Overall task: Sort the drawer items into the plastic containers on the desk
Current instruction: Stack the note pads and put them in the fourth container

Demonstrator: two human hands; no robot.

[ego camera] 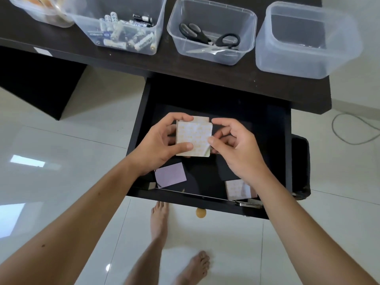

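A dark desk (pixel 205 77) is being shown above the grip, with its open drawer (pixel 275 153) directly beneath the hands. On the desk, beyond the grip, four clear plastic containers are being used: an empty container (pixel 308 64) up and to the right, a container with scissors (pixel 207 41) straight above, a container of batteries (pixel 123 36) up and to the left, and a partly cropped container (pixel 41 15) at far left whose contents cannot be told. A stack of patterned note pads (pixel 194 136) is being held above the drawer floor, gripped along its left edge by the left hand (pixel 158 145) and pinched at its right edge by the right hand (pixel 236 149), whose thumb is touching a curled corner. Sorting is judged partly done. Left to be moved, below the grip, are a lilac pad (pixel 170 174), another patterned pad (pixel 238 189) and a metal item (pixel 249 203) at the front edge. Lettering is being shown on several batteries; one seems to read "Megabright", uncertainly.
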